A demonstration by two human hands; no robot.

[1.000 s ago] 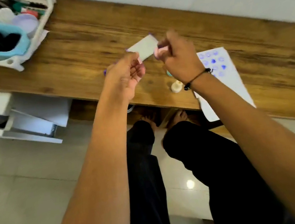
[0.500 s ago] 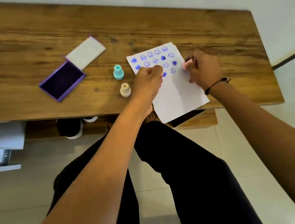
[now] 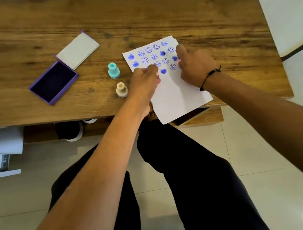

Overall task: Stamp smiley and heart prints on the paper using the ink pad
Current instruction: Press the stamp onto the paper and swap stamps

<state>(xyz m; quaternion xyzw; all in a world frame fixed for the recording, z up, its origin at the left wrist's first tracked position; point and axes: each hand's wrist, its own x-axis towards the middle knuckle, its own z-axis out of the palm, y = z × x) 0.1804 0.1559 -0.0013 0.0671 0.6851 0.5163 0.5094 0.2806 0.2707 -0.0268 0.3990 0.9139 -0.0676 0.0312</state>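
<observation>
Your right hand (image 3: 195,67) is curled shut around what I'd guess is a pink stamp; only a sliver of pink shows at the fingers, so the stamp itself is mostly hidden. It's pressed down on the right side of the paper (image 3: 178,94), right by the printed rows. Your left hand (image 3: 144,83) is a closed fist resting on the sheet's left edge, with a hint of pink at its fingertips too. I honestly can't tell if that's a second stamp or you're just pinning the paper.

What changed: a second ago both hands were up in the air over the ink pad (image 3: 54,82) off to the left. Half a second ago they had swung over to the sheet, and now the right one has slid inward onto the print area. So inking looks done, and you're mid-press or about to be.

Moving outward, the paper sits centre-right on the tabletop (image 3: 212,27), its near corner hanging over the front edge. The upper part holds a grid of blue smileys and hearts, while the lower half is blank, so there's plenty of room left. A teal stamp (image 3: 113,70) and a beige stamp (image 3: 121,89) stand upright just left of the sheet. The purple ink pad lies open further left with its lid (image 3: 78,50) flipped back.
</observation>
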